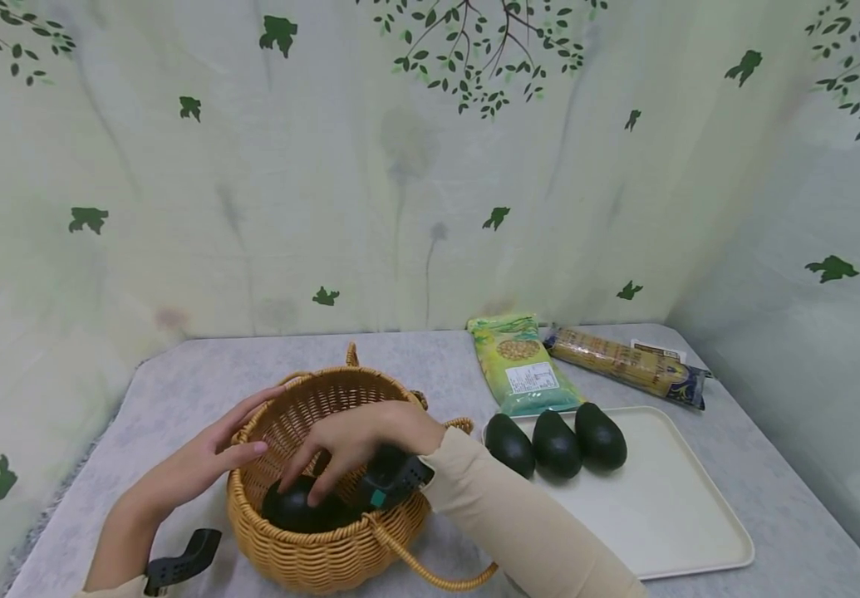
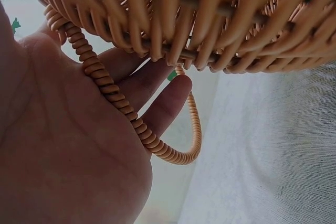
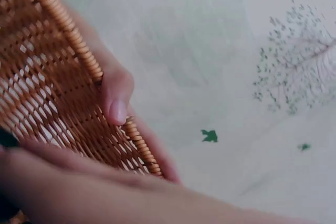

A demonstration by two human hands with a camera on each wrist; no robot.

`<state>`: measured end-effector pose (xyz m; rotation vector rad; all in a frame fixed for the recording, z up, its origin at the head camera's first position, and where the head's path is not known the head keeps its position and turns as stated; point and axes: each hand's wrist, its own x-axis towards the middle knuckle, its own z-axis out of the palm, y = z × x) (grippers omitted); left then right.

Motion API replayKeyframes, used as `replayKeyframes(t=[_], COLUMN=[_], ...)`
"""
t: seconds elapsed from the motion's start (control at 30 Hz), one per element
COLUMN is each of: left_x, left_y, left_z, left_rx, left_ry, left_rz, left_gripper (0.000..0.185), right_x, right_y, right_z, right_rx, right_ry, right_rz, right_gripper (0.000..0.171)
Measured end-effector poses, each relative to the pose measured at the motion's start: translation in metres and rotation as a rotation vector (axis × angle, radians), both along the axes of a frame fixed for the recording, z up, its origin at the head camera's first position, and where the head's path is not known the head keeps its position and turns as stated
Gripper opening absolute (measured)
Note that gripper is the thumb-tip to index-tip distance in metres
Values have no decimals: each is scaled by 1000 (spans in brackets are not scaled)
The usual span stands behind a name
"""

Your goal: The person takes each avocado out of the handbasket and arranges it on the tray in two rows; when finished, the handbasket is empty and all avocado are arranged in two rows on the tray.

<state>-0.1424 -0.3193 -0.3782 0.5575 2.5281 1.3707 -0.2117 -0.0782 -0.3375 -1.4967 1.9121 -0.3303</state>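
Note:
A round wicker basket (image 1: 310, 548) stands on the grey table near the front. My left hand (image 1: 198, 465) holds its left rim, thumb inside and fingers stretched along the outside. The left wrist view shows that palm (image 2: 63, 156) against the basket (image 2: 210, 19) and its looped handle (image 2: 173, 153). The right wrist view shows the thumb (image 3: 116, 98) hooked over the basket's rim (image 3: 73, 40). My right hand (image 1: 358, 444) reaches down into the basket, fingers curled over a dark avocado (image 1: 295, 508) lying on the bottom.
To the right of the basket, a white tray (image 1: 669, 498) holds three dark avocados (image 1: 556, 444) in a row at its far left edge. Behind it lie a green packet (image 1: 523, 365) and a long pasta packet (image 1: 627, 365). Leaf-print curtains close the back and the sides.

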Motion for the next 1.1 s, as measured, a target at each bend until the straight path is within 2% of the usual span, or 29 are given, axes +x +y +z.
replayKeyframes(t=[0.27,0.43,0.5,0.63,0.73,0.93,1.1], left_x=[0,0,-1,-1,-2,-1,0], left_y=[1,1,1,0,0,0,0], left_z=[-2,-2,-2,0,0,0,0], left_rx=[-3,4,5,2,-1,-5,-2], left_ry=[13,5,8,18,25,25,25], left_rz=[-1,-7,-10,-13,-14,-13,-14], left_gripper=[65,65,65,65,65,65,65], right_x=[-1,0,0,0,0,-1,0], right_y=[7,11,11,12,11,9,9], right_z=[-5,-7,-8,-8,-8,-9,-9], right_rx=[-7,37,54,65,56,-2,-26], right_ry=[44,158,206,237,223,87,67], right_rz=[-158,-294,-320,-313,-265,-113,-160], right_gripper=[49,46,47,54,61,58,53])
